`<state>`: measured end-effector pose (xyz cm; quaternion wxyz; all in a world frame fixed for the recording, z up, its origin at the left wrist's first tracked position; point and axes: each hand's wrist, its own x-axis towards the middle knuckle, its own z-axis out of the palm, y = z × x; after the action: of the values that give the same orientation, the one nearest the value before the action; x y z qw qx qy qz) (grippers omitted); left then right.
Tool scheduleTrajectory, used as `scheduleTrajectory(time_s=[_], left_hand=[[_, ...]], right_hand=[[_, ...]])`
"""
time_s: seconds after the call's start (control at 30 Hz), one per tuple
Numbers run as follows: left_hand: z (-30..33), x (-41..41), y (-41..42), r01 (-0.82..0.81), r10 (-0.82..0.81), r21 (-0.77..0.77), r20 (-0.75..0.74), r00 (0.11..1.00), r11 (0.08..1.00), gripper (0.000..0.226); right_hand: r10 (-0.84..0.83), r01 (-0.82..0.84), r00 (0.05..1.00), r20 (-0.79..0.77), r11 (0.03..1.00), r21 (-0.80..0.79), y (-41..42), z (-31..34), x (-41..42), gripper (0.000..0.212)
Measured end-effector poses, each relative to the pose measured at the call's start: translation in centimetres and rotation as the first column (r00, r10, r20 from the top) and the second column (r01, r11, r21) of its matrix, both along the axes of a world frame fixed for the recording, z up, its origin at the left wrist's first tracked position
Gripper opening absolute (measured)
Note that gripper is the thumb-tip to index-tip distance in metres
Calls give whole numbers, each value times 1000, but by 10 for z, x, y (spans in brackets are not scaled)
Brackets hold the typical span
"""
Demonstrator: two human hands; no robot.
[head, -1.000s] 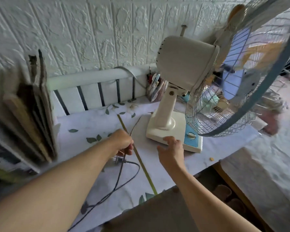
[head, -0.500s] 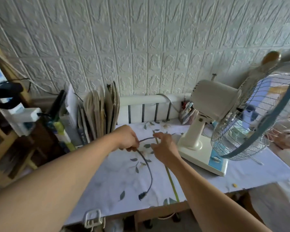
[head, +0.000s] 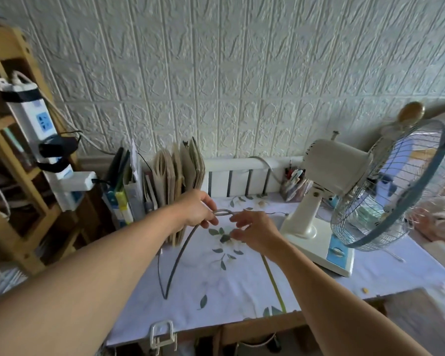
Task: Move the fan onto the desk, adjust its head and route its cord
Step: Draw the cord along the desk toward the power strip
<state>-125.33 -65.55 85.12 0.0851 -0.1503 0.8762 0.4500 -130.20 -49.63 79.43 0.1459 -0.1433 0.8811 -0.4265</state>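
My left hand point(head: 197, 210) has its grip closed on a folded bend of the fan's grey cord point(head: 178, 255), pinched between thumb and fingers. My right hand point(head: 252, 231) hovers just beside it, fingers loosely curled and holding nothing (its fingertips sit near the cord's thin run toward the fan). From my left grip the cord hangs down in a loop over the counter point(head: 242, 291). The fan point(head: 342, 201) stands on the counter's right side, head tilted.

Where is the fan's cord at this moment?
In the head view, the cord hangs in a loop left of centre, gripped by the left hand, beside the right hand, above the desk.
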Motion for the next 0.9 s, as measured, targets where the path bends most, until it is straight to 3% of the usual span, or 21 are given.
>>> scheduleTrajectory(time_s=[0.13,0.27,0.33,0.43,0.63,0.77,0.9], left_hand=[[6,1,5,44,-43,37,-17,999,998,17],[9,1,10,87,-87,39,-5,996,995,20],[9,-1,10,90,-90,8,-3,996,996,17],[10,-5,7,58,-60,-75,-25,998,996,13],[19,-11,8,15,-23,-172,-45,999,985,15],[30,-13,6,13,-31,-258,-69,997,966,11],[36,-11,2,36,-50,-236,-55,997,971,10]], right_hand=[[-126,125,992,-30,992,-35,-4,4,0,41],[-141,146,973,-184,989,13,-7,7,-8,25],[-145,153,971,-188,988,27,-6,8,-12,13],[-166,175,964,-210,984,24,1,11,-13,15],[-171,246,872,-459,963,108,4,33,-21,20],[-191,239,823,-535,971,21,-3,53,-28,23],[-185,155,757,-626,982,-104,-12,69,-34,23]])
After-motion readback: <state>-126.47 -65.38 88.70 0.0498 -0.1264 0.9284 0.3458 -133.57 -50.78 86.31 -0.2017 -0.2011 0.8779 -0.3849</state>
